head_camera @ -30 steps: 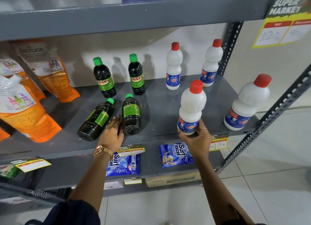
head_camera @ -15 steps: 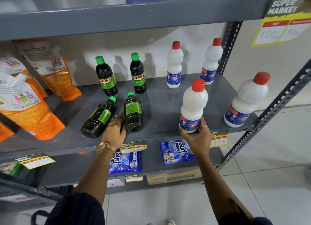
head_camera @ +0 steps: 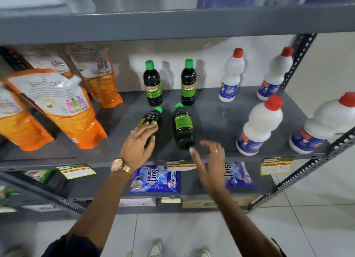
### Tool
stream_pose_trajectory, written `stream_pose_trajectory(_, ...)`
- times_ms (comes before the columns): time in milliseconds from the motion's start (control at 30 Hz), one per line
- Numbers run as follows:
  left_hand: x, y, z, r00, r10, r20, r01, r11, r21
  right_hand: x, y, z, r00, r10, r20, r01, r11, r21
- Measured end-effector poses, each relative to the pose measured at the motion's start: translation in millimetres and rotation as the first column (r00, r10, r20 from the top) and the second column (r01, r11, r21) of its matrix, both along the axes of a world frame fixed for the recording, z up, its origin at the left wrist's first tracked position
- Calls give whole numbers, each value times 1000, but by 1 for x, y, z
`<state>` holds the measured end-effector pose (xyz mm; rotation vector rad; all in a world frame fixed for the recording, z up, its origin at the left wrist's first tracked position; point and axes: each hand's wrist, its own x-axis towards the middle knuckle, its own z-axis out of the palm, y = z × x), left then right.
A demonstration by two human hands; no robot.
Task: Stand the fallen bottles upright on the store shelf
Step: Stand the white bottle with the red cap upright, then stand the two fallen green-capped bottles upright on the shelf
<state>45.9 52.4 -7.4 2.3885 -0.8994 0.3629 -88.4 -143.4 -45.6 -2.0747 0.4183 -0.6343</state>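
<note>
On the grey store shelf [head_camera: 221, 114], the white bottle [head_camera: 259, 126] is now standing upright, freed by the right hand [head_camera: 210, 160], which is swinging open and empty towards the right-hand fallen bottle [head_camera: 183, 128]. The left hand [head_camera: 137, 148] is resting, fingers straight, along the left-hand fallen bottle [head_camera: 150, 119]. Both dark bottles are still lying down, awaiting righting.

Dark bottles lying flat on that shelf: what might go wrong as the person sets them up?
1. The right fallen bottle lies with its base near the front edge of the shelf; the right hand, blurred with motion, might nudge it off.
2. The left fallen bottle, under the left hand, points its cap at a standing dark bottle close behind; tipping it up could topple that one.
</note>
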Motion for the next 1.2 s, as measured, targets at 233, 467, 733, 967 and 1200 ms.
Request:
stream_pose_trajectory(233,66,79,-17,966,79,-246,-60,995,84,126,-7,52,775,-17,-632,100,990,95)
stream_pose_trajectory(467,79,75,-40,966,66,-249,-39,993,111,135,15,31,866,-168,-470,249,961,116)
stream_pose_trajectory(733,88,77,-52,974,53,-221,-28,993,112,139,14,20,941,-316,120,285,932,224)
stream_pose_trajectory(967,93,78,-57,977,49,-209,-18,989,150,142,4,11,963,-265,44,251,946,204)
stream_pose_trajectory(1200,90,78,-55,977,61,-206,-20,981,192,136,-1,-3,966,-258,-10,254,945,207)
